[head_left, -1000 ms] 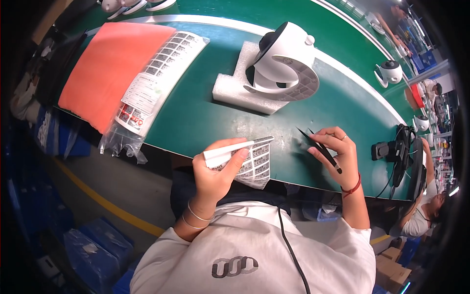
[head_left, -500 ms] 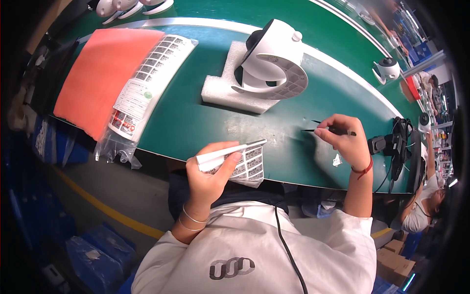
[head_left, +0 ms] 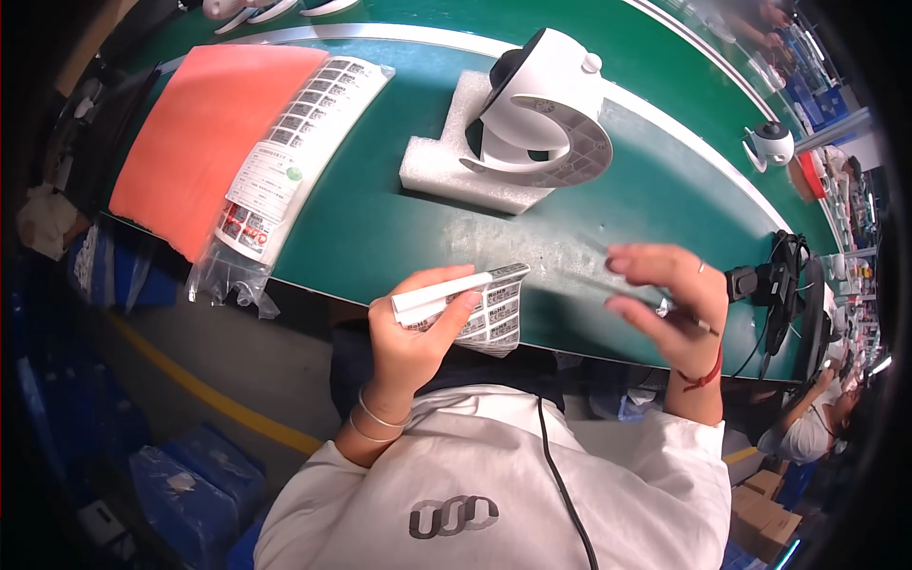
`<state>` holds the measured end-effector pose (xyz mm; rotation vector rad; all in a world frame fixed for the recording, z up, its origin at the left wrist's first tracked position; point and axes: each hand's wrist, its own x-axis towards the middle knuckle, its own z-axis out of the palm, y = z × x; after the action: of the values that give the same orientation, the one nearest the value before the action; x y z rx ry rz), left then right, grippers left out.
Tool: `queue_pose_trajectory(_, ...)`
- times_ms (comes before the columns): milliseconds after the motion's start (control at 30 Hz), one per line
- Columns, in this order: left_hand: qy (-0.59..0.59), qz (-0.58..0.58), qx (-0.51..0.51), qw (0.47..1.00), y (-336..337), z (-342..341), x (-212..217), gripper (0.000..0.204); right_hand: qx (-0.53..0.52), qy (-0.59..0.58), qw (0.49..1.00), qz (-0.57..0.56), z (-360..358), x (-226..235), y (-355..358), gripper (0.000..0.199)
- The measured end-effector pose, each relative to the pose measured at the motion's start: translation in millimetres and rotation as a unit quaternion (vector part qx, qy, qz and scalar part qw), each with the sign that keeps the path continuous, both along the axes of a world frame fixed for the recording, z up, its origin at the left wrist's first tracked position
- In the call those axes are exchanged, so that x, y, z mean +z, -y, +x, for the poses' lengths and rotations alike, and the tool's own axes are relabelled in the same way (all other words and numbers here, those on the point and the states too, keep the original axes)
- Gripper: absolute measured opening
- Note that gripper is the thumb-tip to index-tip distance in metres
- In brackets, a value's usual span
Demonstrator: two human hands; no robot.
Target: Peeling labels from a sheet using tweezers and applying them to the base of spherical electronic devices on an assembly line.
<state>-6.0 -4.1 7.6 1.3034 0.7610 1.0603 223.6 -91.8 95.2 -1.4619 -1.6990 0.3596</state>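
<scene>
My left hand (head_left: 408,332) grips a folded sheet of labels (head_left: 499,315), thumb on top, near the table's front edge. Its white backing is bent over along the upper edge, and printed grey labels show in rows below. To the right, my right hand (head_left: 686,294) holds slim tweezers (head_left: 705,328), blurred by motion, their tips toward the label sheet but apart from it. I cannot tell whether anything is between the tips. Beyond both hands, a white device with a ring-shaped base (head_left: 594,142) lies tilted on a white foam block (head_left: 432,169).
On the left of the green table (head_left: 351,209) lie an orange-red sheet (head_left: 214,133) and a bagged stack of label sheets (head_left: 285,152). Black equipment with cables (head_left: 781,280) stands at the right. Another white device (head_left: 771,144) sits farther back; a co-worker (head_left: 807,423) is at far right.
My right hand has moved slightly down and its fingers have spread, the tweezers now blurred. My left hand still holds the label sheet. The whole view has shifted a little.
</scene>
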Motion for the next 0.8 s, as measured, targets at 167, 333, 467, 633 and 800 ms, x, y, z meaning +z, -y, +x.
queue_pose_trajectory(167,-0.001,-0.02,-0.013,1.0,1,-1,1,0.026,0.099,0.038,0.994,0.017,-17,3,-11,0.03)
queue_pose_trajectory(333,-0.029,-0.006,-0.033,0.999,1,-4,0,0.029,0.095,0.024,0.995,0.025,-18,-3,-15,0.03)
queue_pose_trajectory(467,-0.045,0.034,-0.049,0.997,-1,-7,0,0.031,0.086,0.0,0.996,-0.001,-14,-4,-17,0.032)
queue_pose_trajectory(633,-0.063,0.006,-0.079,0.995,-3,-11,1,0.032,0.034,0.026,0.995,0.087,-16,-5,-19,0.025)
queue_pose_trajectory(800,-0.07,0.005,-0.079,0.994,-3,-15,0,0.032,0.016,0.224,0.957,0.185,-27,-20,-27,0.027)
